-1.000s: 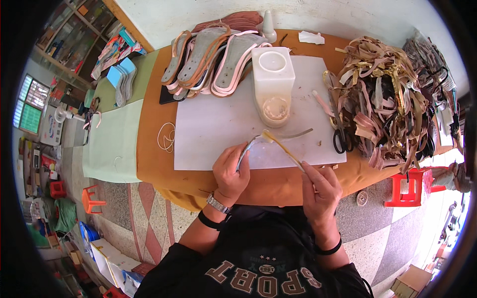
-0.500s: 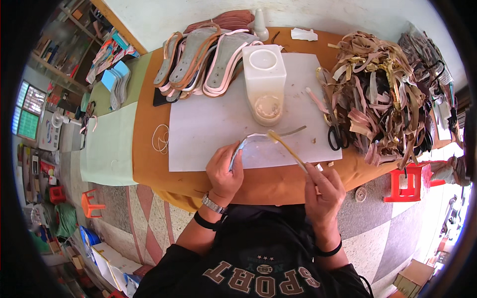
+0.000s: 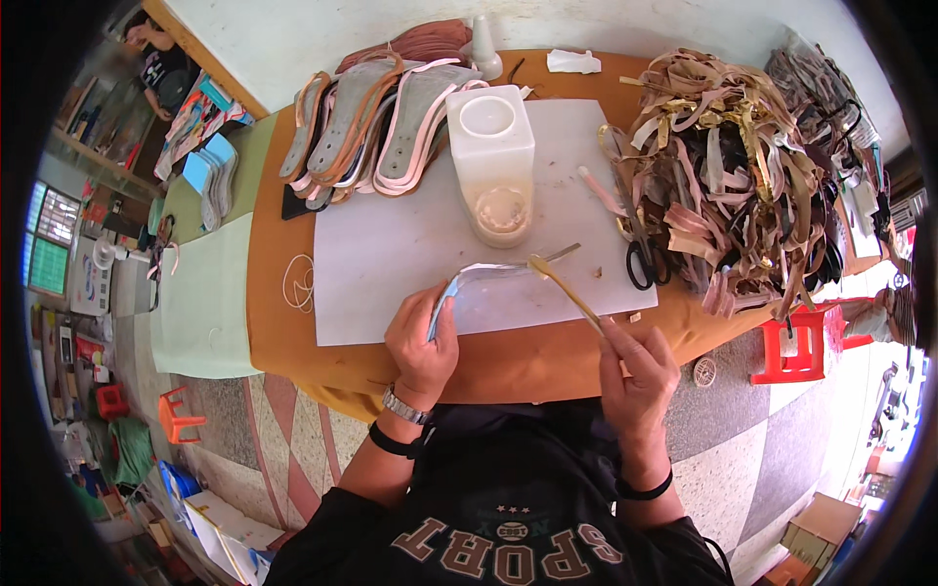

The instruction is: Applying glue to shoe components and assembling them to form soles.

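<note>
An orange-brown cloth (image 3: 281, 234) spread wide before me, soft and matte, hanging over in folds on the near side. On it lay a white sheet (image 3: 391, 234), flat and smooth, with small dark specks. To the right rose a heap (image 3: 728, 176), a tangle of limp strips in tan, pink, black and metallic gold. At the far left the soles (image 3: 410, 127) were piled, long and waisted, grey on their faces, with pink and brown bands about the edges. Between these two stood the pot (image 3: 489, 161), blocky, white, with a round recess on top and a lower round cup toward me, creamy and crusted inside.

The piece (image 3: 451, 289) was held above the near part of the sheet: thin, bent into an arch, pale blue at the left, whitish along the curve, with a narrow grey tail to the right. My left hand (image 3: 422, 342) had thumb and fingers clamped on its blue end. Scissors (image 3: 645, 264) with black loop handles lay beside the heap.

My right hand (image 3: 635, 376) pinched the brush (image 3: 570, 293), slim and yellowish, its blunt tip at the curve; whether they touched I could not tell. Left of the sheet, a thin white cord (image 3: 298, 285) lay in loose loops.
</note>
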Motion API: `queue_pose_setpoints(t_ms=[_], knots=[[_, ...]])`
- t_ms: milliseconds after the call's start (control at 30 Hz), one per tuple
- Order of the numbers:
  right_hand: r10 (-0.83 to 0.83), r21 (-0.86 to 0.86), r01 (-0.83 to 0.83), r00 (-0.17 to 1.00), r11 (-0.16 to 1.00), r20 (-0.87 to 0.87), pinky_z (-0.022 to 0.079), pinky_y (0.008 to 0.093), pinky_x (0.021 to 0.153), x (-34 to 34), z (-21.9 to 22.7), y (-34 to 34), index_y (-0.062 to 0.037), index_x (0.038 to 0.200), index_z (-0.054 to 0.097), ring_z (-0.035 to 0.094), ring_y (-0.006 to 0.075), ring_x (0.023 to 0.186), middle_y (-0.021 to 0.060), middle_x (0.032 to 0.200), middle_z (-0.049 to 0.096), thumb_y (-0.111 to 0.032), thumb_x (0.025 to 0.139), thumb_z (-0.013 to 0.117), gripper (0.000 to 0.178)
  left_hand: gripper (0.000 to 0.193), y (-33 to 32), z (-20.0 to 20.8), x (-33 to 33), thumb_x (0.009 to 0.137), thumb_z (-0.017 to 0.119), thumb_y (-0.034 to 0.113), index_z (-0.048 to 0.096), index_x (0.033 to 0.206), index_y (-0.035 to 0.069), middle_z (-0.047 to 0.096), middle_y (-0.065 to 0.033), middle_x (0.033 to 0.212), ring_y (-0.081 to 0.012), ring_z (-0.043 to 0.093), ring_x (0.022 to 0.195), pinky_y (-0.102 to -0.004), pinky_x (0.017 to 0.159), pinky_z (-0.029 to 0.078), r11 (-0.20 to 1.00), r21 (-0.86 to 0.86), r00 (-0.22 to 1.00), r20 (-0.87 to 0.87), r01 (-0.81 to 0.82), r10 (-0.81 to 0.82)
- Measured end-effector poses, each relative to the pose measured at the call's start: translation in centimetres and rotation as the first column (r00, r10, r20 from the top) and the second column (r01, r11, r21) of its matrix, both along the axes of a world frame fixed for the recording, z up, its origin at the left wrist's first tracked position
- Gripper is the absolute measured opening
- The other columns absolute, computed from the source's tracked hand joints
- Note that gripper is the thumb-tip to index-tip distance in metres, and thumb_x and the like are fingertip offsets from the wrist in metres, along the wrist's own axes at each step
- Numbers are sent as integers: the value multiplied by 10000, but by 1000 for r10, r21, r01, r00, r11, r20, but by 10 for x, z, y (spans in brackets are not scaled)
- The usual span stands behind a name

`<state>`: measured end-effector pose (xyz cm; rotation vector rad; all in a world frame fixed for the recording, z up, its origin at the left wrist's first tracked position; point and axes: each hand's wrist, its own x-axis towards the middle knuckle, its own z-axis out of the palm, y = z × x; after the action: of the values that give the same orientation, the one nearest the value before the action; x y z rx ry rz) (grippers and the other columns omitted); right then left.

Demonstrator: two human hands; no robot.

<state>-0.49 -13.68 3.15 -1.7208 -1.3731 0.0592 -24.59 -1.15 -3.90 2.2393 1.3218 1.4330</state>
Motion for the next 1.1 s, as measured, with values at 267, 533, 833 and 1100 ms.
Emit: queue_pose_setpoints(t_ms=[267,533,833,1100], knots=[[-143,13,143,990,990,17,446,344,556,20,-8,6,-26,1114,825,576,221,618,92,760,608,67,850,777,284,170,-1,-1,0,994,708,53,753,1137,-30,764,-173,1016,-358,752,880,-411,756,609,1000,-3,1000,-19,-8,8],[-89,41,89,996,995,-6,442,328,553,16,-14,6,-13,1125,819,579,213,623,96,764,609,56,873,781,264,166,-1,2,-1,997,701,49,749,1134,-30,763,-174,1005,-361,746,878,-415,756,604,1000,-11,999,-37,-16,15],[158,98,-150,985,984,-69,481,339,574,-16,9,20,-3,1106,809,621,231,647,97,786,644,69,834,797,281,162,-1,1,1,983,710,43,748,1116,-41,762,-191,1005,-360,752,865,-415,745,604,1000,-14,1000,8,-2,2],[203,95,-202,979,975,1,513,377,599,-39,4,30,-12,1076,814,641,262,662,88,783,651,53,815,810,269,155,0,2,0,986,709,45,748,1108,-42,763,-184,996,-361,752,861,-406,743,601,1000,-10,1000,27,3,-2]])
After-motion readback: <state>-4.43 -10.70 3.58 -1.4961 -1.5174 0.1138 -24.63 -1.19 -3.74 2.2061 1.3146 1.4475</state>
